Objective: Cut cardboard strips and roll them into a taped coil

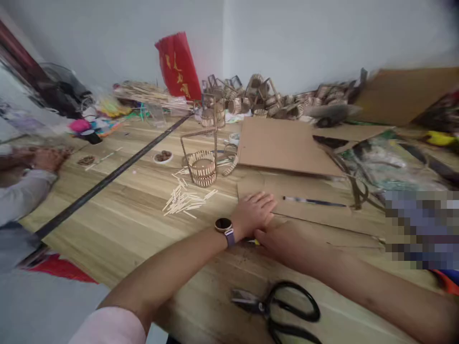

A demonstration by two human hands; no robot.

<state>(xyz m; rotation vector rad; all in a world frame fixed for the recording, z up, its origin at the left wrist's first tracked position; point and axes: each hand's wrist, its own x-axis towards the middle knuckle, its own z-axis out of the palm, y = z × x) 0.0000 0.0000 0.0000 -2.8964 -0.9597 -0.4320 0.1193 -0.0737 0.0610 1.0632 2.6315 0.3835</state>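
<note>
My left hand, a watch on its wrist, lies flat with fingers stretched over the near edge of a cardboard sheet. Close against it is my right hand, closed; a small yellow bit shows by its thumb, and the rest of what it holds is hidden. A dark pen lies on the cardboard. Black-handled scissors rest on the table below my hands. Left of my hands are loose short wooden sticks and a small stick basket with a tall handle.
A second cardboard piece lies farther back. Several small baskets are heaped by the wall, near a red bag. A white bowl holds brown pieces. A long dark bar crosses the table; another person's hands are at left.
</note>
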